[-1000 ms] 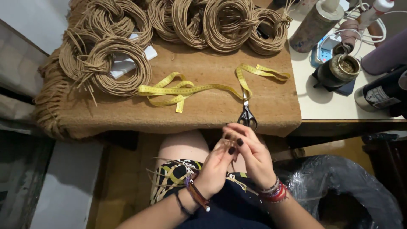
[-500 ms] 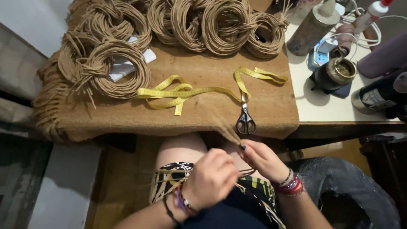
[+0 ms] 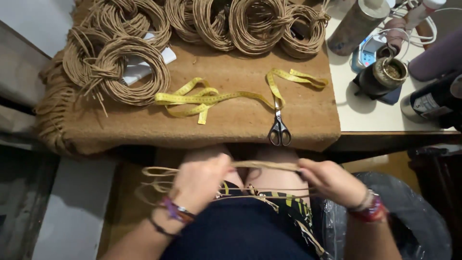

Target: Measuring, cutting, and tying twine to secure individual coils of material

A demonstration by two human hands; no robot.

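The left hand point(image 3: 199, 180) has its grip closed around a bundle of tan cord point(image 3: 262, 166), stretched level across the lap to the right hand point(image 3: 329, 180), which pinches the other end. Both sit just below the surface point(image 3: 216, 125) edge, scissors point(image 3: 279, 127) just beyond the right grip. A second ago the hands were together; now they are spread apart.

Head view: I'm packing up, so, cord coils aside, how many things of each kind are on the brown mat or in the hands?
Yellow tape measure: 1
Scissors: 1
White card: 1
Cord bundle between left hand and right hand: 1
Total: 4
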